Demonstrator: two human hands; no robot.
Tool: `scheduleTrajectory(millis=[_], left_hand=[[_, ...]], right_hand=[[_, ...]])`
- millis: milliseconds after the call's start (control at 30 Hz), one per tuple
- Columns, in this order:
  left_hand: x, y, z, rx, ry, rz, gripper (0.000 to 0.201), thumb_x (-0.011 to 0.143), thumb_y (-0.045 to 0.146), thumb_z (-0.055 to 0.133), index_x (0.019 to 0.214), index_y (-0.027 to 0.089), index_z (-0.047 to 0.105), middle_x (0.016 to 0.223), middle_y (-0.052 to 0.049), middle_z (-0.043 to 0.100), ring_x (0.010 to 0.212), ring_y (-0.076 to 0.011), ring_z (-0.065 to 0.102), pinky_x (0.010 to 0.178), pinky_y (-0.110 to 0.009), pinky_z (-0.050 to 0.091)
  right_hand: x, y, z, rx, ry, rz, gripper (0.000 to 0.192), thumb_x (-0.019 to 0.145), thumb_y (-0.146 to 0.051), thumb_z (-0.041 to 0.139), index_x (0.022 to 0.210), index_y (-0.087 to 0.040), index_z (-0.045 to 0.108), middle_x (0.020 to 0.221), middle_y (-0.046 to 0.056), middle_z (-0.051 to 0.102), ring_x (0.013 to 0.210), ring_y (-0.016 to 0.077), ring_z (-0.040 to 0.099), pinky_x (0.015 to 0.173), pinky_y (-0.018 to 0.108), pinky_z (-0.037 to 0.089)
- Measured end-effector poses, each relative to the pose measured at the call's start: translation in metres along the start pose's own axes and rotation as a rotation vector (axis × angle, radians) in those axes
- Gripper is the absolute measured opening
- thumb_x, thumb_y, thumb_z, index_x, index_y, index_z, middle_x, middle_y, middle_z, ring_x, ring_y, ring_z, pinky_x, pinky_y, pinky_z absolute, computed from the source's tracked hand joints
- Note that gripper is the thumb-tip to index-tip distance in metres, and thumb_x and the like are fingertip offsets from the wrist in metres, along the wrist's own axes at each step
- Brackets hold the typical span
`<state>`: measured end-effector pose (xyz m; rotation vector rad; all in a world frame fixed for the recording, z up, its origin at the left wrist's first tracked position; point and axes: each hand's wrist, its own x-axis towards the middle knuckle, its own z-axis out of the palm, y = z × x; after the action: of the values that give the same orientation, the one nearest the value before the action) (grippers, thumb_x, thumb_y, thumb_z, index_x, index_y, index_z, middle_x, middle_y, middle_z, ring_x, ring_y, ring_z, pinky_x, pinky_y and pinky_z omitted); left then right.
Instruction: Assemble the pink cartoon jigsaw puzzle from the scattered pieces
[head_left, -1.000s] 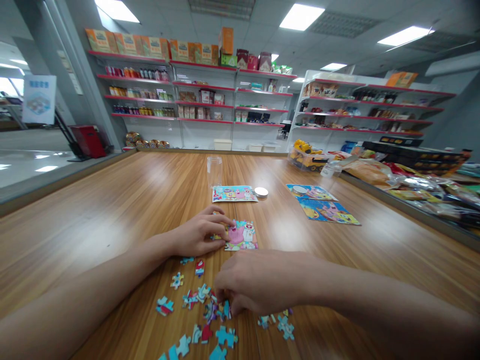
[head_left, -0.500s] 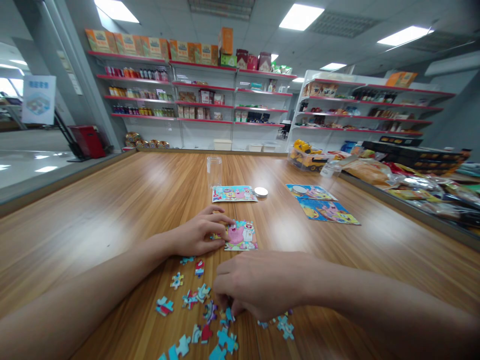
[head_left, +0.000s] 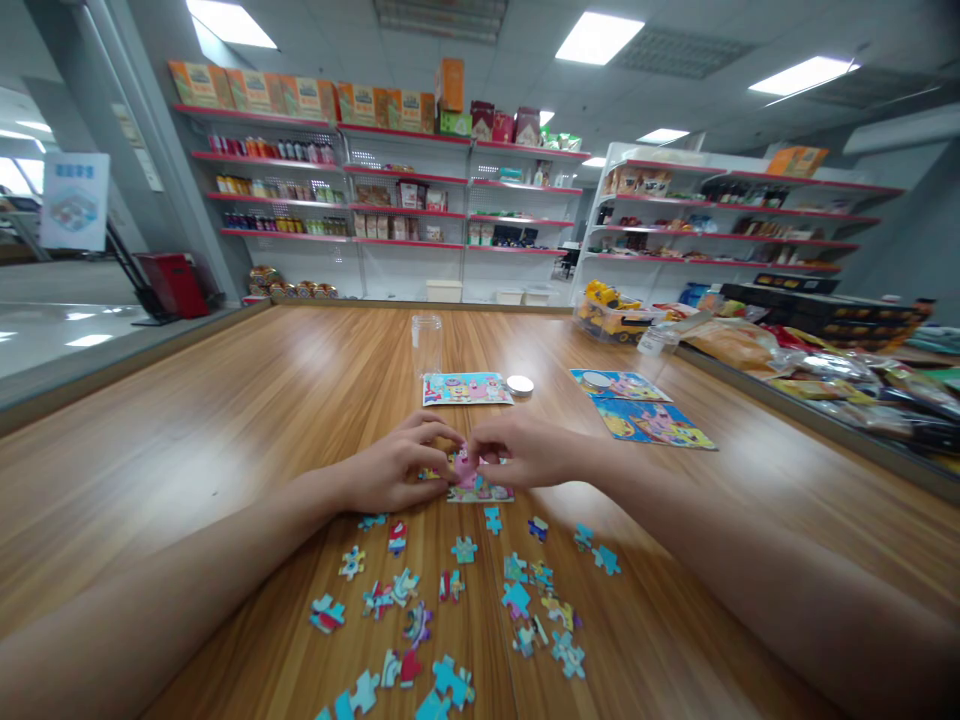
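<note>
A partly joined jigsaw puzzle (head_left: 487,494) with a pink cartoon figure lies on the wooden table. At its left edge, my left hand (head_left: 409,465) has bent fingers and thumb closed about the joined pieces. Over the puzzle, my right hand (head_left: 529,450) pinches a small puzzle piece (head_left: 478,482); a bit of blue shows below its fingertips, and the rest is hidden. Nearer to me, loose puzzle pieces are scattered, among them a light blue piece (head_left: 465,550), a red and blue piece (head_left: 327,613) and a star-shaped blue piece (head_left: 568,654).
Beyond my hands lie a picture card (head_left: 469,389), a round white lid (head_left: 519,386) and a clear jar (head_left: 427,345). To the right are blue picture sheets (head_left: 656,424), a tub of toy trucks (head_left: 615,318) and packaged snacks (head_left: 840,385). Stocked shelves (head_left: 405,205) stand behind.
My right hand has moved up and away from the loose pieces to the puzzle, carrying a piece. Pieces it covered now show. My left hand stays at the puzzle's left edge.
</note>
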<state>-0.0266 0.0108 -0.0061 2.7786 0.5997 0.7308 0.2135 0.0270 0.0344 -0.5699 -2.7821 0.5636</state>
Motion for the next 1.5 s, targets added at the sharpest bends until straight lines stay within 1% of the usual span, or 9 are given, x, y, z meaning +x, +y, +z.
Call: scheduleTrajectory(millis=[100, 267, 500, 667, 833, 933, 1167, 1367, 1500], left_hand=[[-0.001, 0.000, 0.000, 0.002, 0.006, -0.021, 0.012, 0.092, 0.025, 0.062, 0.094, 0.024, 0.074, 0.127, -0.008, 0.053, 0.121, -0.0265, 0.043, 0.105, -0.045, 0.038], [-0.002, -0.002, 0.001, 0.009, 0.004, -0.017, 0.012, 0.091, 0.024, 0.063, 0.097, 0.024, 0.073, 0.126, -0.008, 0.054, 0.121, -0.0264, 0.043, 0.105, -0.046, 0.038], [-0.001, -0.001, 0.001, -0.011, -0.003, -0.003, 0.010, 0.091, 0.022, 0.063, 0.093, 0.022, 0.073, 0.121, -0.008, 0.059, 0.117, -0.0254, 0.047, 0.103, -0.044, 0.040], [-0.001, -0.001, 0.000, -0.028, -0.006, -0.012, 0.011, 0.090, 0.021, 0.064, 0.097, 0.023, 0.073, 0.121, -0.008, 0.059, 0.118, -0.0256, 0.047, 0.103, -0.044, 0.040], [-0.001, -0.001, 0.001, -0.026, -0.003, -0.021, 0.011, 0.090, 0.022, 0.066, 0.097, 0.024, 0.073, 0.124, -0.008, 0.056, 0.118, -0.0259, 0.047, 0.104, -0.044, 0.040], [-0.002, -0.003, 0.002, -0.027, 0.004, -0.015, 0.012, 0.089, 0.021, 0.066, 0.097, 0.025, 0.073, 0.123, -0.007, 0.057, 0.118, -0.0259, 0.046, 0.104, -0.044, 0.040], [-0.002, -0.004, 0.002, -0.035, 0.008, 0.002, 0.013, 0.090, 0.021, 0.064, 0.099, 0.025, 0.073, 0.124, -0.007, 0.057, 0.119, -0.0257, 0.046, 0.105, -0.044, 0.039], [-0.002, -0.002, 0.000, -0.025, -0.005, -0.018, 0.010, 0.090, 0.022, 0.065, 0.095, 0.023, 0.073, 0.123, -0.008, 0.056, 0.119, -0.0260, 0.046, 0.105, -0.045, 0.039], [-0.002, -0.001, 0.000, -0.029, -0.004, -0.023, 0.011, 0.090, 0.023, 0.065, 0.097, 0.024, 0.073, 0.123, -0.008, 0.057, 0.119, -0.0263, 0.046, 0.105, -0.046, 0.039]], right_hand=[[0.001, 0.033, 0.023, 0.050, 0.259, 0.177, 0.011, 0.083, -0.013, 0.061, 0.089, -0.012, 0.069, 0.063, -0.003, 0.056, 0.056, 0.0100, 0.048, 0.052, 0.020, 0.033], [-0.001, 0.044, 0.033, 0.234, 0.392, 0.148, 0.014, 0.082, -0.011, 0.053, 0.085, -0.012, 0.067, 0.062, -0.002, 0.056, 0.055, 0.0102, 0.047, 0.052, 0.020, 0.034], [-0.008, 0.045, 0.023, 0.293, 0.169, 0.083, 0.018, 0.072, -0.011, 0.059, 0.085, -0.012, 0.073, 0.059, -0.002, 0.055, 0.051, 0.0092, 0.042, 0.047, 0.019, 0.030], [-0.005, 0.042, 0.030, 0.247, 0.272, 0.128, 0.017, 0.080, -0.022, 0.064, 0.091, -0.012, 0.074, 0.057, -0.003, 0.054, 0.051, 0.0094, 0.043, 0.048, 0.020, 0.031], [-0.006, 0.040, 0.029, 0.144, 0.479, 0.067, 0.023, 0.074, -0.005, 0.053, 0.075, -0.012, 0.074, 0.064, 0.002, 0.060, 0.056, 0.0113, 0.050, 0.052, 0.022, 0.035], [-0.008, 0.042, 0.028, 0.084, 0.474, 0.025, 0.026, 0.071, -0.004, 0.053, 0.073, -0.014, 0.077, 0.064, 0.002, 0.056, 0.059, 0.0123, 0.051, 0.054, 0.023, 0.036], [-0.009, 0.039, 0.029, 0.047, 0.415, -0.025, 0.033, 0.073, 0.000, 0.054, 0.085, -0.018, 0.079, 0.069, 0.002, 0.055, 0.061, 0.0124, 0.051, 0.056, 0.023, 0.038], [-0.007, 0.039, 0.031, -0.057, 0.419, 0.074, 0.017, 0.079, -0.019, 0.073, 0.095, -0.020, 0.077, 0.077, 0.002, 0.055, 0.071, 0.0153, 0.054, 0.063, 0.026, 0.041], [-0.006, 0.039, 0.032, -0.074, 0.430, 0.044, 0.026, 0.080, -0.005, 0.062, 0.092, -0.022, 0.078, 0.083, 0.003, 0.055, 0.076, 0.0157, 0.055, 0.069, 0.027, 0.043]])
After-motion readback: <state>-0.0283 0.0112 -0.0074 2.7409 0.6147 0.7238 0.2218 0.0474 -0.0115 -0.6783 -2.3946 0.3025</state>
